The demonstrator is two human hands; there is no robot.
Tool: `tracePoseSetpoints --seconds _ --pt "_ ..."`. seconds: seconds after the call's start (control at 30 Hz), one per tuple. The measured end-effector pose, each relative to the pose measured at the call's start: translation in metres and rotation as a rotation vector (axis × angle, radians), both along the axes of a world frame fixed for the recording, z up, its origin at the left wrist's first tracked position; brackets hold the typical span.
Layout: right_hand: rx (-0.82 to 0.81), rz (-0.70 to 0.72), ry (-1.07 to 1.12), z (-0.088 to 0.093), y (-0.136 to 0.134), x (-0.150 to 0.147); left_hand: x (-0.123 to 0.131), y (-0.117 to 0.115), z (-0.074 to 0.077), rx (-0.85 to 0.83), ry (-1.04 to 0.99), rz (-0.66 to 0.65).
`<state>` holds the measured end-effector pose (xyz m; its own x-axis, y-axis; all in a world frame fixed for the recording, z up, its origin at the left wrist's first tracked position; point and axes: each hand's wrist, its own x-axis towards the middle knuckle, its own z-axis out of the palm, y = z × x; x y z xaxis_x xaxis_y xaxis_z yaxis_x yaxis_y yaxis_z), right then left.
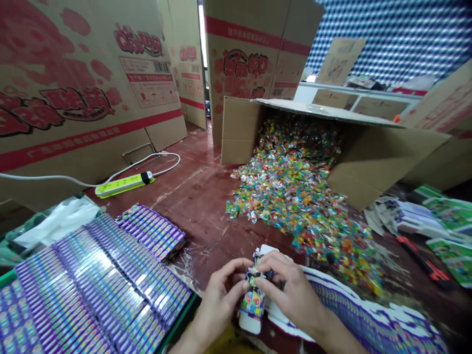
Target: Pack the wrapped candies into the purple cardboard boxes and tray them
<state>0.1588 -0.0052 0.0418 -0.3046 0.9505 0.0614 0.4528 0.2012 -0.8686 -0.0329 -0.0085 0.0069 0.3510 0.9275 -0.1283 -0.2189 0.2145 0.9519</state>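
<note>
Both hands meet low in the middle of the view, around a small purple printed candy box [252, 304] with a white end flap pointing toward me. My left hand [221, 290] pinches the box's left side between thumb and fingers. My right hand [289, 290] grips its upper right part, with the thumb on the printed face. Under and beside my right hand runs a long row of flat, unfilled purple boxes [354, 300] with white flaps. Whether anything is inside the held box cannot be seen.
A large carton [239, 130] lies on its side, spilling many small clear bags of colourful candy [291, 191]. At left, packed purple boxes [99, 275] fill a green-edged tray. Behind it lie a yellow-green power strip [123, 185] and cord. Red-handled pliers [424, 260] lie at right.
</note>
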Motion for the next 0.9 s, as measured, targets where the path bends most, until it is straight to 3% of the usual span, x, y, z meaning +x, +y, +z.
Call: tracePoseSetpoints --seconds 0.1,0.2,0.3,0.47,0.67,0.9 --pt "0.02 0.036 -0.097 -0.001 0.029 0.0 -0.001 0.008 -0.004 -0.051 -0.07 0.082" --pt "0.158 -0.08 -0.304 -0.008 0.082 -0.012 -0.006 0.017 -0.012 -0.102 -0.07 0.225" --pt "0.198 -0.095 -0.397 -0.018 0.138 -0.033 -0.017 0.021 -0.022 -0.152 0.005 0.316" --pt "0.161 -0.062 -0.506 -0.034 0.196 -0.06 -0.035 0.019 -0.026 -0.302 -0.037 0.277" --pt "0.144 -0.043 -0.38 -0.031 0.203 -0.045 -0.041 0.021 -0.023 -0.358 -0.127 0.167" --pt "0.086 -0.171 0.068 0.001 0.151 -0.014 -0.027 0.022 -0.027 -0.12 0.013 0.061"
